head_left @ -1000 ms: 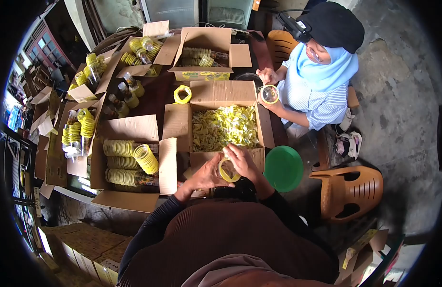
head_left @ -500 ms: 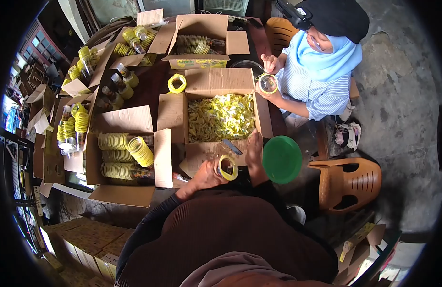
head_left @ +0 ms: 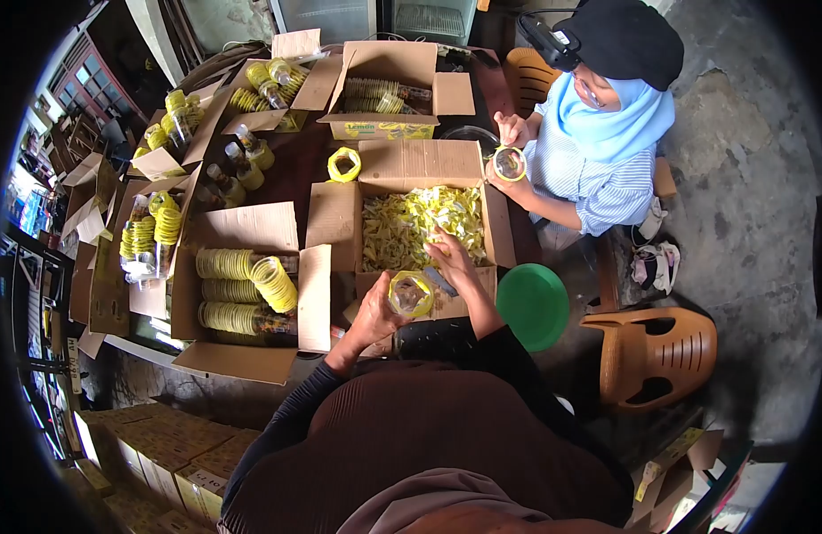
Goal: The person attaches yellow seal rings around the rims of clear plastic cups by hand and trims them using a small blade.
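My left hand (head_left: 374, 313) is wrapped round the side of a yellow-rimmed ring-shaped roll (head_left: 412, 295), its opening facing up. My right hand (head_left: 453, 258) reaches over the near edge of a cardboard box (head_left: 420, 160). Its fingertips are at the yellow and white pieces (head_left: 420, 218) that fill this box; whether they pinch a piece is too small to tell. A dark flat strip (head_left: 440, 281) lies on the box's near flap beside my right hand. Another yellow ring (head_left: 344, 165) rests beyond the box's left flap.
At left, an open box (head_left: 237, 359) holds stacked yellow-edged rolls. More filled boxes and several bottles (head_left: 242, 166) stand farther back. A green plate (head_left: 533, 307) is at right, near an orange chair (head_left: 656, 356). A co-worker (head_left: 598, 151) holds a similar ring.
My right hand was at the ring, drew back to the box's near right corner, then moved forward over the pieces. My left hand kept the ring and tilted it upward.
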{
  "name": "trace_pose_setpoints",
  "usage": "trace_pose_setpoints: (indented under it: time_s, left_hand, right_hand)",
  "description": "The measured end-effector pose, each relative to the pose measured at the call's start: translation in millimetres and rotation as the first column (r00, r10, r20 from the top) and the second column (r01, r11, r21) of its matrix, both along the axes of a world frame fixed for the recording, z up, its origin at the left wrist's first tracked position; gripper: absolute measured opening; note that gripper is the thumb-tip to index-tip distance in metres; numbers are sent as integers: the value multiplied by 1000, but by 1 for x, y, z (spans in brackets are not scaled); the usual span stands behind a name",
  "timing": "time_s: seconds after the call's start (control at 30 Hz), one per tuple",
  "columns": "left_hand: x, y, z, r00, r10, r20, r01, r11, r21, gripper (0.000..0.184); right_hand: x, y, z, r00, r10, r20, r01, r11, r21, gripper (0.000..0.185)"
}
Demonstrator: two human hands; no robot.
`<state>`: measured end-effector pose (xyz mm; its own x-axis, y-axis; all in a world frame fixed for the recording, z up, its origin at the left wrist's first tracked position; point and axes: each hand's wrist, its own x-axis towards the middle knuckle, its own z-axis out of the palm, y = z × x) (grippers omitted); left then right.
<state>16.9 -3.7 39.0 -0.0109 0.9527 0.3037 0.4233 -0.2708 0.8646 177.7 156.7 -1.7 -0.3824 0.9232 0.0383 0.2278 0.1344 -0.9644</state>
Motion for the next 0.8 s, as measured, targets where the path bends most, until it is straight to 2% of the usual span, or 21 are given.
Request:
trace_pose_setpoints:
  time_s: [0.03,0.07,0.1,0.13,0.17,0.2,0.23,0.27,0.3,0.4,0.43,0.5,0.53,0.57,0.63,0.7,0.8]
  left_hand:
    - [0,0,9,1000,1,2,-1,1000,8,84]
    - [0,0,21,998,7,-68,-6,1000,14,84]
    - [0,0,27,990,14,-137,-11,1000,18,84]
    - [-1,2,22,994,-8,-110,25,988,153,83]
    - [-2,3,25,994,-5,-108,22,987,157,83]
    - [-4,3,30,993,-14,-119,31,990,135,82]
    - [-4,2,33,991,-26,-129,40,993,110,82]
    - [-3,0,34,992,-29,-126,42,994,103,82]
    - [-3,0,35,992,-13,-126,19,998,53,80]
    - [-5,0,41,988,33,-152,-31,999,16,75]
    - [-6,0,43,983,64,-171,-61,998,23,71]
    - [-10,3,43,983,98,-154,-100,995,-2,66]
    - [-11,4,42,982,130,-135,-136,990,-38,62]
    - [-13,4,39,983,131,-130,-137,990,-37,62]
    - [-20,5,33,982,171,-76,-177,981,-75,58]
    - [-24,4,40,973,170,-156,-186,978,-99,62]
    - [-30,1,35,958,137,-250,-171,978,-119,71]
  right_hand:
    - [0,6,-10,1000,27,-6,-27,999,-46,48]
    - [1,3,9,994,1,112,-5,999,33,49]
    - [0,6,15,994,4,113,-8,999,39,49]
    - [-2,9,21,998,27,53,-25,999,-40,48]
    - [-5,15,25,999,45,-9,-46,992,-118,48]
    - [-12,24,24,999,-12,-47,1,975,-221,40]
    - [-17,32,23,999,-11,-44,1,975,-223,40]
    - [-25,32,32,998,-52,39,52,999,15,39]
    - [-31,35,35,988,-112,108,81,963,258,39]
    - [-52,40,50,994,-110,2,104,953,286,46]
    - [-52,34,56,994,-109,31,101,976,194,39]
    - [-52,21,72,989,37,-146,-9,982,190,31]
    - [-47,8,82,996,54,-69,-44,990,135,26]
    - [-46,-1,83,989,109,-103,-91,982,167,24]
    - [-39,-23,103,945,311,99,-323,935,149,29]
    - [-35,-41,107,892,335,303,-392,908,150,35]
    - [-35,-49,95,851,351,390,-446,876,185,38]
